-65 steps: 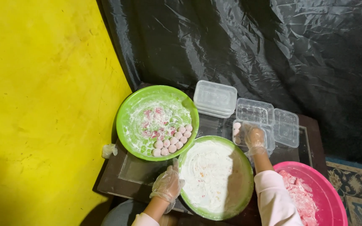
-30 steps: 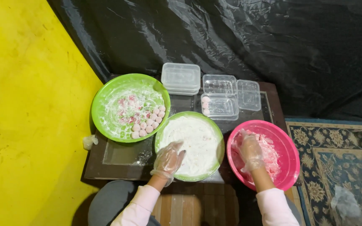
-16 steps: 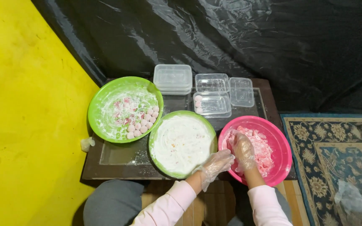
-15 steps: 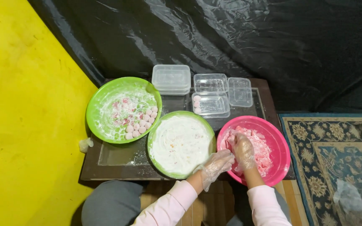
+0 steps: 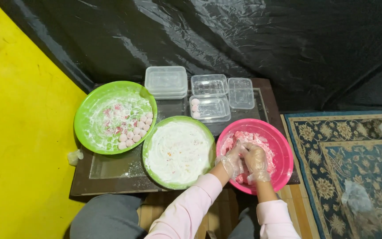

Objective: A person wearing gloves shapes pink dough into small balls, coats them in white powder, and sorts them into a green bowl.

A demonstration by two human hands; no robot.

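Both my gloved hands are inside a pink bowl of pink dough at the right of a low dark table. My left hand and my right hand touch each other over the dough, fingers curled around a piece of it. Left of the pink bowl stands a green bowl full of white flour. Further left, a second green bowl holds several floured pink and white balls. A clear plastic container behind the flour bowl holds three balls at its left end.
More clear containers and lids are stacked at the table's back edge against black plastic sheeting. A yellow wall is on the left. A patterned rug with a crumpled plastic bag lies on the right.
My left hand moved from the flour bowl's rim across into the pink bowl and joined my right hand on the dough. The view has shifted slightly.
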